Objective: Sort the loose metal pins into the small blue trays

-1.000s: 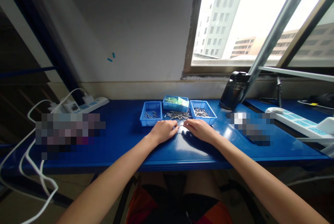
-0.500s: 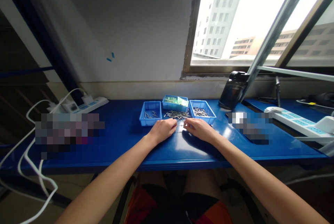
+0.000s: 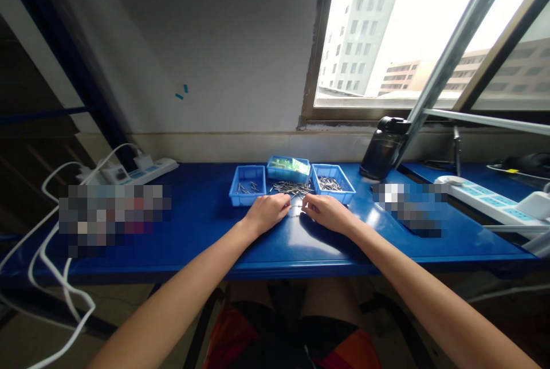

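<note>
Over table [image 3: 193, 208], both hands [image 3: 267, 212] [image 3: 330, 213] pinch thin rod [image 3: 296, 205].

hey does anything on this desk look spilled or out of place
Possibly: a loose heap of thin silvery metal pieces lies on the glossy blue tabletop, between two rectangular blue plastic bins holding similar pieces. It looks spilled, but could be deliberate. Nothing else stands out.

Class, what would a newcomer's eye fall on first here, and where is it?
At the centre, the left hand and right hand face each other, a thin metal piece between them. Just beyond lies a heap of metal pieces, with blue trays left, right and behind. A bright window fills the upper right.
</note>
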`<state>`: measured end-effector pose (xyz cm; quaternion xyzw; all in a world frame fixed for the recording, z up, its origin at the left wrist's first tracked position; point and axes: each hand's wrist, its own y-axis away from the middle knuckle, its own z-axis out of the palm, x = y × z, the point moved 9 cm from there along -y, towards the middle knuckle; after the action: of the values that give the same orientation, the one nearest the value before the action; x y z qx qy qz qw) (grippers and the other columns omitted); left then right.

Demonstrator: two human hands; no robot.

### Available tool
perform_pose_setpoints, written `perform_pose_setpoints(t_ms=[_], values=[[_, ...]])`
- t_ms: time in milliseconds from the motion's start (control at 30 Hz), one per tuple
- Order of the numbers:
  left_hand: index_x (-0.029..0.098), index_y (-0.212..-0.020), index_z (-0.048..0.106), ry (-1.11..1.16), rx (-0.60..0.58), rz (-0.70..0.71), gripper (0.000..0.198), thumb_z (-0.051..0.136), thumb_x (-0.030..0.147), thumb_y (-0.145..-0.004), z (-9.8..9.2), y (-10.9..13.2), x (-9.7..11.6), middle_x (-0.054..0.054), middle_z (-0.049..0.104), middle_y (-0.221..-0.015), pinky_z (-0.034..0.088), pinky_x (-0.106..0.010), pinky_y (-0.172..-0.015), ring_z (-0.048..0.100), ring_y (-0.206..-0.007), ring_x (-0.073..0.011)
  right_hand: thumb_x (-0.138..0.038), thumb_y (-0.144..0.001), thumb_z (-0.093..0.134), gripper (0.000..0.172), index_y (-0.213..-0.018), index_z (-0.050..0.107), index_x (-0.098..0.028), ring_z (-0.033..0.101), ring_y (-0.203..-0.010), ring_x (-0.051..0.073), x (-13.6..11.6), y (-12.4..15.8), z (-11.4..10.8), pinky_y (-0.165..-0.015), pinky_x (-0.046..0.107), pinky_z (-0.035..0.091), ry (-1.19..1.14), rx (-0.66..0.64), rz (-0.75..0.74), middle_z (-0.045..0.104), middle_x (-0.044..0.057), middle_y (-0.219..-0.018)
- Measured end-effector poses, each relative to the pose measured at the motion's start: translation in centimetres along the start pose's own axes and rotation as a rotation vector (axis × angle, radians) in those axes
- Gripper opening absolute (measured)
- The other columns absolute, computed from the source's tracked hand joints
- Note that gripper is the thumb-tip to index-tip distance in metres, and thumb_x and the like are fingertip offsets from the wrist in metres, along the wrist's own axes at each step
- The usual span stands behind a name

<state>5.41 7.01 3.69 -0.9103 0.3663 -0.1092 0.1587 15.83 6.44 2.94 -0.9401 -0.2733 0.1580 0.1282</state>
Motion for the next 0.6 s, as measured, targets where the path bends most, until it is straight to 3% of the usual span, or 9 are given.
perform_pose_setpoints(t_ms=[300, 600], values=[[0.019, -0.085, 0.056, -0.005, -0.010, -0.028, 0.028, 0.035, 0.035, -0.091, -0.08, 0.09, 0.01, -0.004, 0.065, -0.082, 0.044, -0.023, -0.062, 0.063, -0.075, -0.0173, -0.027, -0.091, 0.034, 0.025, -0.089, 0.058, -0.019, 0.059, -0.074, 0.016, -0.06, -0.07, -0.08, -0.065, 0.024, 0.039, -0.016, 0.010, -0.004, 0.066, 0.006, -0.083], [0.018, -0.082, 0.055, -0.031, -0.039, -0.049, 0.034, 0.028, 0.035, -0.093, 0.23, 0.11, -0.16, -0.006, 0.066, -0.078, 0.045, -0.026, -0.060, 0.063, -0.071, -0.0195, -0.033, -0.092, 0.031, 0.027, -0.091, 0.054, -0.019, 0.058, -0.069, 0.016, 0.03, 0.04, 0.00, -0.062, 0.024, 0.037, 0.031, -0.012, 0.011, 0.064, 0.006, -0.077]])
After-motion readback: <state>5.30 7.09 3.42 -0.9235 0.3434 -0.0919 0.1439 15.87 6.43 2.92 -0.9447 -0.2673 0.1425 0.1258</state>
